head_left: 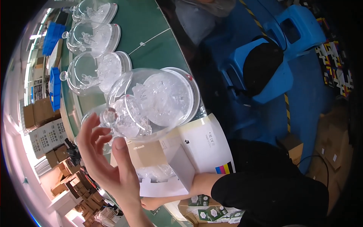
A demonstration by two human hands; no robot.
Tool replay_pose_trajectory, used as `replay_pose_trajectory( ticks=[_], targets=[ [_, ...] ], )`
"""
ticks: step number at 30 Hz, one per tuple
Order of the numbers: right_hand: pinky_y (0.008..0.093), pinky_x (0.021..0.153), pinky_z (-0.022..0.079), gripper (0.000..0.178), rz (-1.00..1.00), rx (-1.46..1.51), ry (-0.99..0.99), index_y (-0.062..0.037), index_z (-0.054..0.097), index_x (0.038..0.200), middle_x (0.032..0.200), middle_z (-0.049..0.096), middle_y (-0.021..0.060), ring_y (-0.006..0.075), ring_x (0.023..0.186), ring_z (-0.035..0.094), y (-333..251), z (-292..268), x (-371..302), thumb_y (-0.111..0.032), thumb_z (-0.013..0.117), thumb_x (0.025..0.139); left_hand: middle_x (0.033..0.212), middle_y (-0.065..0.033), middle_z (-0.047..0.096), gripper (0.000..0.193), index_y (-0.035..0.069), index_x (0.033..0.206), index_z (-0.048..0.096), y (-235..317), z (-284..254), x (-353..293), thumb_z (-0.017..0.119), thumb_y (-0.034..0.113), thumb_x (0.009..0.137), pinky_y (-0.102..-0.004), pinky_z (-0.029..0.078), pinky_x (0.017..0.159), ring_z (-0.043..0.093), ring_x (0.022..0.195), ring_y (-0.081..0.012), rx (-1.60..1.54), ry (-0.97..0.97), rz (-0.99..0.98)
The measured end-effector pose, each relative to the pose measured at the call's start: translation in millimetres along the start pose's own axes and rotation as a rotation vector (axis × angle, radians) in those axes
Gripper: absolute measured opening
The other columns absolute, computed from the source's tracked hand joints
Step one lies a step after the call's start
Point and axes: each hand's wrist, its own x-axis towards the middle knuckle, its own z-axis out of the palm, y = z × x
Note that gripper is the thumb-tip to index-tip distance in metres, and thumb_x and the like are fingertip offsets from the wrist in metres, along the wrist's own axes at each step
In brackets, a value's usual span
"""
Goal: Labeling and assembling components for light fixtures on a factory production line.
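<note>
My left hand (pixel 109 162) is raised with thumb and fingers apart, curved around the clear knob (pixel 109 117) of a glass-like dome (pixel 124 90). A gap shows between fingers and knob; I see no firm grip. Under the dome sits a clear, crystal-like ornament (pixel 166 98) on a round white base (pixel 194 92). Just below it lies an opened white cardboard box (pixel 208 143) with clear plastic inside. My right forearm, in a black sleeve, passes behind the box's flap (pixel 181 166). My right hand (pixel 150 204) shows at the box's lower edge, its fingers largely hidden.
More domed ornaments (pixel 109 72) line the green table (pixel 147 22). Blue bins (pixel 55 89) and brown cartons (pixel 41 111) stand beyond. On the blue floor are blue plastic stools (pixel 234 60), one bearing a black item. An open carton (pixel 189 210) holds green-and-white packets.
</note>
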Motion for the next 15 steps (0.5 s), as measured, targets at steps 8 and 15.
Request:
replay_pose_trajectory(
  ticks=[8, 15],
  targets=[
    [0.0436, 0.067, 0.046, 0.015, -0.046, 0.024, 0.057, -0.0022, 0.055, 0.089, 0.082, 0.062, 0.0152, 0.0307, 0.075, 0.061, 1, -21, 7, -0.016, 0.056, 0.083, 0.103, -0.0081, 0.063, 0.033, -0.002, 0.103, 0.063, 12, 7, 24, 0.069, 0.028, 0.09, -0.0271, 0.046, 0.073, 0.059, 0.093, -0.017, 0.167, -0.031, 0.068],
    [0.0433, 0.069, 0.045, 0.02, -0.092, 0.025, 0.104, -0.0018, 0.053, 0.092, 0.086, 0.059, 0.0154, 0.0306, 0.078, 0.059, 47, -10, 28, -0.018, 0.058, 0.081, 0.11, -0.0168, 0.062, 0.039, -0.008, 0.112, 0.06, 6, 3, 19, 0.061, 0.027, 0.095, -0.0379, 0.044, 0.094, 0.058, 0.106, -0.0288, 0.18, -0.053, 0.211]
  ],
)
